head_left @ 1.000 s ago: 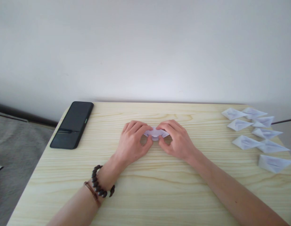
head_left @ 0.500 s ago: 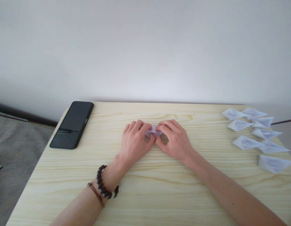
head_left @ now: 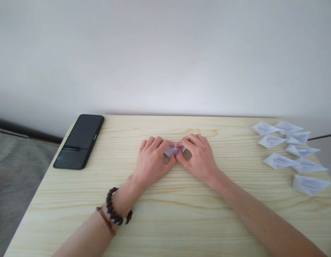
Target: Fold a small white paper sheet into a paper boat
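Note:
A small folded white paper (head_left: 170, 151) is between my two hands, just above or on the wooden table. My left hand (head_left: 154, 157) pinches its left side with thumb and index finger. On the other side, my right hand (head_left: 198, 155) grips the right part of the paper in the same way. The fingertips hide much of the paper, and a crease runs across its middle. Dark beads and a brown cord circle my left wrist.
Several folded white paper boats (head_left: 279, 161) stand grouped at the right of the table (head_left: 181, 214). A black phone (head_left: 79, 141) lies at the left edge, its screen up. Behind the table rises a pale wall (head_left: 165, 57).
My fingers have shifted slightly on the paper, and its centre crease now shows as a narrow raised line. Both hands keep their hold. The whole view has moved a little.

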Action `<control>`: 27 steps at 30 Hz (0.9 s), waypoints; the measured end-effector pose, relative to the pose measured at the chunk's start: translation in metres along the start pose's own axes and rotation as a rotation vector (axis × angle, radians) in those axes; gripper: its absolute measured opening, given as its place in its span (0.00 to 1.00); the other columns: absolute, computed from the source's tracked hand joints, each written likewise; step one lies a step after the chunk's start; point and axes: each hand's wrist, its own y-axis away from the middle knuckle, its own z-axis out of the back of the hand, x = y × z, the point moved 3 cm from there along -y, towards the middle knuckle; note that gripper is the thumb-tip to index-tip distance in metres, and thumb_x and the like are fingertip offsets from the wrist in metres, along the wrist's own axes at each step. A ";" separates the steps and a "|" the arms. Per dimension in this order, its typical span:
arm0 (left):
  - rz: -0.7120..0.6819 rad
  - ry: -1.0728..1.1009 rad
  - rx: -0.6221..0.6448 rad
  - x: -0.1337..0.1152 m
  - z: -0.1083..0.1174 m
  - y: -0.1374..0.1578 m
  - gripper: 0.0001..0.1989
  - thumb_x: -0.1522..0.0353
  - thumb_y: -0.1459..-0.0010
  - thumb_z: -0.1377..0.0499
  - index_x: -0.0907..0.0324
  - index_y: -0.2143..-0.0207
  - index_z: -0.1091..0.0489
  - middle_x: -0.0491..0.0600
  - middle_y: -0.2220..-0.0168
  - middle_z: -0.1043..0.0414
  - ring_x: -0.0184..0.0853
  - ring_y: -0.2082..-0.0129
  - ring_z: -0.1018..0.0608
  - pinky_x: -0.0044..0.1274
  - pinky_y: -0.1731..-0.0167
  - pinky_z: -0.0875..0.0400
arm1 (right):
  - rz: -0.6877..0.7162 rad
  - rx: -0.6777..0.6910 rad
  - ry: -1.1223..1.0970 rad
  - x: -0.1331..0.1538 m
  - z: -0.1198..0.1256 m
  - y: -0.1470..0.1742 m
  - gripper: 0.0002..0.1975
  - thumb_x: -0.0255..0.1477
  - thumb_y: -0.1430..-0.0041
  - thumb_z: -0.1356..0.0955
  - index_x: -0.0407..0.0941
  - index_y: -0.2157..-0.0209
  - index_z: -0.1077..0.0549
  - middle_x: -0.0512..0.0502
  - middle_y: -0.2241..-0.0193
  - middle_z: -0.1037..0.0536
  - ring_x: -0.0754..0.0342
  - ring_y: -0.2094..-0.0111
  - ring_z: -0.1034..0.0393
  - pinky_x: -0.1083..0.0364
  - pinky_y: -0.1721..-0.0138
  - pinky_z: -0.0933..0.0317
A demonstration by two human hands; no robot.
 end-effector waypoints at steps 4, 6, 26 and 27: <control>-0.008 0.000 0.008 0.000 0.000 0.000 0.09 0.65 0.42 0.44 0.55 0.60 0.28 0.49 0.63 0.27 0.40 0.61 0.30 0.31 0.62 0.40 | -0.015 -0.008 0.011 0.000 -0.002 0.000 0.04 0.25 0.46 0.33 0.46 0.68 0.25 0.49 0.67 0.25 0.49 0.62 0.34 0.50 0.57 0.43; -0.004 0.009 0.001 0.000 0.001 0.001 0.08 0.66 0.41 0.45 0.55 0.61 0.29 0.48 0.63 0.27 0.40 0.61 0.30 0.31 0.62 0.40 | -0.014 -0.016 0.013 -0.001 -0.003 0.000 0.05 0.25 0.46 0.33 0.47 0.68 0.25 0.49 0.67 0.25 0.49 0.62 0.34 0.50 0.57 0.43; -0.012 0.144 0.023 0.009 0.003 -0.002 0.10 0.68 0.42 0.45 0.55 0.57 0.29 0.48 0.64 0.27 0.38 0.61 0.28 0.31 0.61 0.38 | 0.061 0.022 -0.112 -0.007 0.001 -0.001 0.08 0.31 0.42 0.32 0.47 0.59 0.26 0.46 0.65 0.24 0.49 0.61 0.31 0.48 0.56 0.40; -0.004 0.172 0.011 0.011 0.004 -0.001 0.10 0.68 0.41 0.45 0.56 0.57 0.29 0.48 0.63 0.27 0.37 0.61 0.28 0.30 0.60 0.37 | 0.075 0.028 -0.151 -0.010 0.003 -0.001 0.10 0.32 0.41 0.32 0.47 0.58 0.27 0.46 0.63 0.24 0.49 0.60 0.31 0.48 0.55 0.40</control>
